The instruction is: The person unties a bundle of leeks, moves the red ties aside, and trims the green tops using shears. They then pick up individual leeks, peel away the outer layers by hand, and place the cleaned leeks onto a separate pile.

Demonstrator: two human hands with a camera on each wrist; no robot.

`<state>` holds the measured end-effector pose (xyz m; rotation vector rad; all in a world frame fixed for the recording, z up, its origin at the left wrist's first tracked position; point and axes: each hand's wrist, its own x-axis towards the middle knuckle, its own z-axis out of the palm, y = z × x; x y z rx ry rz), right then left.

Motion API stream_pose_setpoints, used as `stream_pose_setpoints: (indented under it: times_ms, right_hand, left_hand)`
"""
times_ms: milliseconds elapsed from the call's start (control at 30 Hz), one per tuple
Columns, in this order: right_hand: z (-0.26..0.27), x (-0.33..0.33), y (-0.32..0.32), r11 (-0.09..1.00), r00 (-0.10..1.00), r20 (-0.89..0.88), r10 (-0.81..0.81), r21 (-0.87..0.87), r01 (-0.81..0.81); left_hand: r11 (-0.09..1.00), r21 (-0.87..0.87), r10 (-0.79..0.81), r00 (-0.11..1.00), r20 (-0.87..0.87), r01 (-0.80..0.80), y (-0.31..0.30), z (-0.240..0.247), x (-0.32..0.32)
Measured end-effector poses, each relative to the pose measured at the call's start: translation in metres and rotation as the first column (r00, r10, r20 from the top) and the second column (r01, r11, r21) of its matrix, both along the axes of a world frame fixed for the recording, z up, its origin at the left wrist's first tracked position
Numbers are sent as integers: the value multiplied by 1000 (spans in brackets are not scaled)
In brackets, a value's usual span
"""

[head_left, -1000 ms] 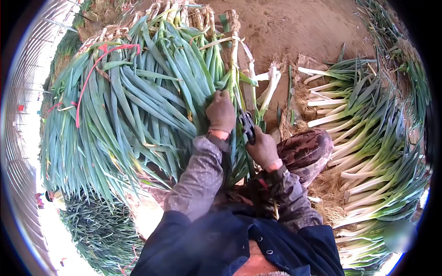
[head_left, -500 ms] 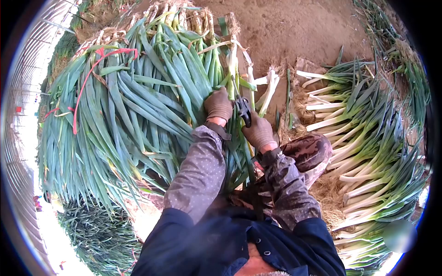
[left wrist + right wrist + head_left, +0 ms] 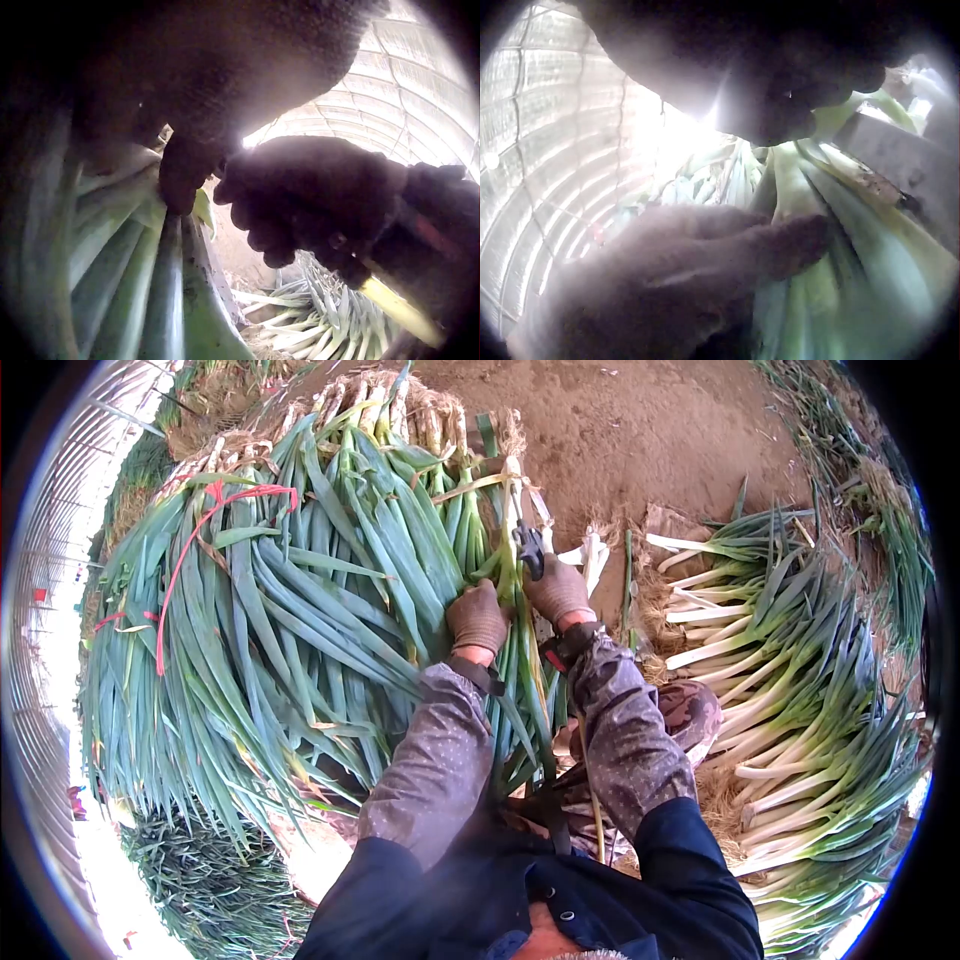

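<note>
My gloved left hand (image 3: 477, 618) grips a leek (image 3: 509, 572) at the base of its green leaves. In the head view the leek's root end points away from me and its leaves fan back towards my lap. My right hand (image 3: 560, 592), also gloved, holds black-handled scissors (image 3: 530, 548), their blades lying along the pale stalk. From the right wrist, the left thumb (image 3: 799, 236) shows lying across the stalk. In the left wrist view my right hand (image 3: 307, 195) is a dark shape with curled fingers, beside the leaves (image 3: 154, 285).
A big heap of leeks (image 3: 300, 580) with red string (image 3: 185, 575) lies on the left. Pale-stemmed leeks (image 3: 770, 710) form a row on the right. Bare soil (image 3: 640, 440) stretches ahead. My bent knee (image 3: 690, 715) is near the right forearm.
My right hand and the scissors have moved forward along the leek towards its root end. The left hand has shifted slightly back towards me, still holding the leek.
</note>
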<state>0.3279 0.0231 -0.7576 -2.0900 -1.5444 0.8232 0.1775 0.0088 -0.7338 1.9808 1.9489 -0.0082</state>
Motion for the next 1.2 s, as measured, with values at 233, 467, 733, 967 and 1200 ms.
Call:
stream_pose_setpoints:
  times_ms: [233,467,733,967,1200]
  right_hand:
    - [0,14,52,999,998,27,-48,0,48]
    - [37,11,-58,998,984,-168,55,-10,-57]
    - [46,22,-162,1000,981,-192,9,-27,-15]
    - [75,25,-108,975,970,-100,223,45,-220]
    - [61,37,-55,970,968,-71,240,-29,-242]
  left_hand:
    - [999,-36,7,995,95,-4,2,2,-4]
    - [999,-47,0,994,106,5,5,0,4]
    - [1000,-17,-15,1000,-22,14,-29,19,28]
    - [987,-38,-162,976,-145,158,-75,-41,43]
    - [973,161,-167,986,-12,167,3,46,30]
